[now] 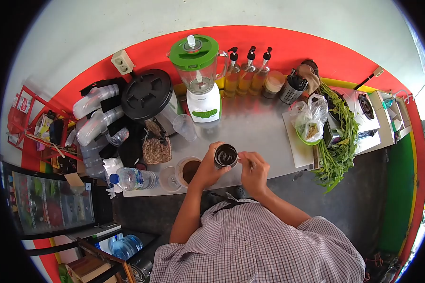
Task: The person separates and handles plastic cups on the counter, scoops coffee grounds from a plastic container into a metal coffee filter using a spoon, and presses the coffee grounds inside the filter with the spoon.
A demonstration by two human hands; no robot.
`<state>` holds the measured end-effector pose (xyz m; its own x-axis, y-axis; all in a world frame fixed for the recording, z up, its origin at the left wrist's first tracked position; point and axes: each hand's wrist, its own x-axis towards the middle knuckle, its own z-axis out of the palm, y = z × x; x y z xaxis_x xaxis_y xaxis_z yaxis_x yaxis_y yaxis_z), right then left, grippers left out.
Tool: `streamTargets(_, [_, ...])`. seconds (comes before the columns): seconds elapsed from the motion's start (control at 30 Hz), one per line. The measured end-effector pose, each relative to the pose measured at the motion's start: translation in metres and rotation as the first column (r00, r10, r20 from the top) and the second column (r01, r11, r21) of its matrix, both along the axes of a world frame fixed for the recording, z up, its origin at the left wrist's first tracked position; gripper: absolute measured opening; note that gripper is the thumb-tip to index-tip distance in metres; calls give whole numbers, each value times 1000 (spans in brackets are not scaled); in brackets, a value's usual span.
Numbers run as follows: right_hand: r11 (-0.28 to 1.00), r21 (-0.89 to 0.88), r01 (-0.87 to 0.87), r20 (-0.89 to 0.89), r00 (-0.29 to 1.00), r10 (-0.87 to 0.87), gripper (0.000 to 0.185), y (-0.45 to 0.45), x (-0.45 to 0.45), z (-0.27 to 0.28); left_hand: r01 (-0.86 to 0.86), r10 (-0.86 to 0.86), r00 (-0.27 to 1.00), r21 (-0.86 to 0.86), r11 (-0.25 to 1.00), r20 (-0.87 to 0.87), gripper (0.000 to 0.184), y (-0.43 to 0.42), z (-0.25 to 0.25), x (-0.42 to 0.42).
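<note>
My left hand (209, 169) is wrapped round a small metal cup (225, 155) with dark liquid in it, held above the front edge of the steel counter (259, 122). On the cup's right side, my right hand (254, 170) is closed, its fingers pinched near the rim; what they hold is too small to make out. Just left of my left hand stands a tub of brown powder (190, 170), with a clear round lid (169, 179) beside it. A clear plastic cup (184, 127) lies tilted behind them.
A blender (204, 104) and pump bottles (247, 75) stand along the wall. At left are a black-lidded bin (147, 95), a woven bag (157, 150) and a water bottle (136, 179). Leafy greens (337, 155), a plastic bag (311, 118) and a stove (361, 111) are at right.
</note>
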<state>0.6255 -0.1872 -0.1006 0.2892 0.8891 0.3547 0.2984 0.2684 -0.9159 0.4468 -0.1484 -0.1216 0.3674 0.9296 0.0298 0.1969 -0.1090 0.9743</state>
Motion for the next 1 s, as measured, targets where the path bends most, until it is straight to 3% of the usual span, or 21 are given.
streamTargets(0.07, [993, 16, -115, 263, 959, 107, 7, -18, 4, 16, -1, 1, 1000, -13, 1000, -9, 84, 0, -2, -1])
streamTargets(0.1, [993, 16, -116, 265, 958, 108, 7, -26, 6, 18, 19, -19, 1000, -6, 1000, -1, 82, 0, -3, -1])
streamTargets(0.17, [948, 105, -300, 395, 887, 237, 7, -36, 6, 20, 36, -36, 999, 4, 999, 8, 80, 2, -5, -2])
streamTargets(0.27, [929, 161, -333, 406, 880, 246, 9, -33, 1, 16, 102, -99, 993, 53, 993, -56, 81, 5, -4, -5])
streamTargets(0.37, [965, 96, -244, 258, 942, 213, 9, -12, 4, 5, 122, -121, 992, -67, 990, 21, 83, 9, 1, -10])
streamTargets(0.43, [966, 124, -225, 262, 947, 187, 9, 3, 9, 5, 196, -195, 981, -106, 975, 21, 83, 12, 6, -12])
streamTargets(0.6, [957, 174, -230, 339, 927, 161, 12, -4, 24, 10, 165, -160, 985, -74, 984, 70, 82, 14, -5, -8])
streamTargets(0.67, [943, 132, -306, 407, 884, 229, 14, -22, 26, 14, 162, -159, 985, -57, 985, 61, 82, 12, -10, -4])
streamTargets(0.77, [937, 159, -310, 382, 895, 231, 14, -38, 12, 11, 149, -148, 987, 27, 988, -55, 80, 6, -15, -2])
streamTargets(0.87, [958, 133, -253, 297, 933, 205, 13, -24, 10, 5, 134, -135, 991, -72, 988, -13, 79, 2, 0, -3])
streamTargets(1.0, [980, 132, -149, 241, 964, 114, 11, -12, 10, -2, 147, -147, 989, -17, 989, 7, 78, 3, -4, -6])
